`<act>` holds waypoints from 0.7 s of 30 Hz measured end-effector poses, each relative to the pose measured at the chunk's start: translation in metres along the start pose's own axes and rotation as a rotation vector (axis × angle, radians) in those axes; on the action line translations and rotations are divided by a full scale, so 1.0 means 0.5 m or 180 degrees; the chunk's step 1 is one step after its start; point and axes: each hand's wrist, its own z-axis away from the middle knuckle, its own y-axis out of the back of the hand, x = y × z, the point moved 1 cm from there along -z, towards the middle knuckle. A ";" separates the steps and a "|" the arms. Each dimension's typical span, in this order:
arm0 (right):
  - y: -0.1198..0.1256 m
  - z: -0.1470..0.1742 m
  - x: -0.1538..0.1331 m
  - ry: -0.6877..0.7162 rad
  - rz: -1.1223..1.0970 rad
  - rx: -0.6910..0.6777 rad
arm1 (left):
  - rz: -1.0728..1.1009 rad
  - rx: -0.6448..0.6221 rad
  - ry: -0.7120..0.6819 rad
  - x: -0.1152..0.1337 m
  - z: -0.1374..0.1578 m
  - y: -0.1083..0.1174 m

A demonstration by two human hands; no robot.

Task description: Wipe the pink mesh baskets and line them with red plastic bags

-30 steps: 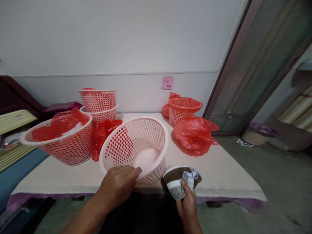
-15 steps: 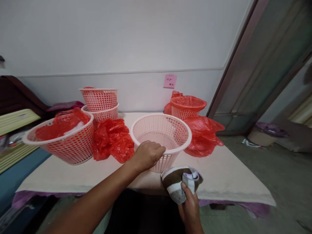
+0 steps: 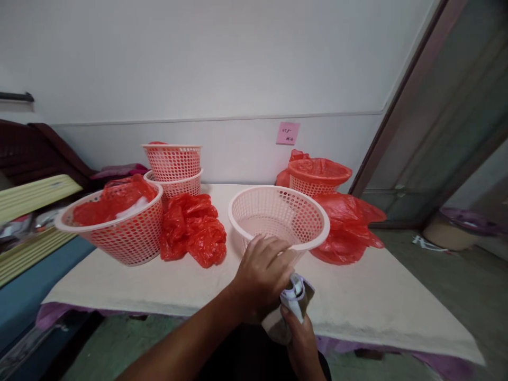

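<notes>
White, brown and grey terry-like fabric with a purple border makes up the one folded cloth (image 3: 296, 297), positioned just in front of the nearest basket, at the near edge of the table. Its purple-edged end is rolled into a loop facing upward; the lower part hangs in a soft, blurred bulge. The right hand (image 3: 304, 344) holds the cloth, thumb pressed on the near face. The left hand (image 3: 262, 275) lies across the near rim of the basket, partly covering the cloth, its fingers together and slightly bent; whether they grip either item cannot be told. Pale pink perforated plastic baskets number five: one central basket (image 3: 278, 209), upright; one left basket (image 3: 130, 243), containing red film (image 3: 119, 200) and a white item (image 3: 133, 207); two at the rear left, an upper basket (image 3: 174, 164) set above a lower basket (image 3: 182, 188); and one rear right basket (image 3: 311, 186), lined with red film. Red plastic lies crumpled in a heap (image 3: 194, 230) beside the left basket, bag count unclear; one red bag (image 3: 351, 222) lies right of the central basket. One pink note (image 3: 288, 133) is fixed to the wall (image 3: 238, 63). One off-white cover (image 3: 381, 312) spans the table.
</notes>
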 end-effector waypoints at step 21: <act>-0.068 0.005 0.074 -0.1333 -0.0885 -0.0765 | 0.5779 0.0750 0.5753 0.009 0.331 -0.045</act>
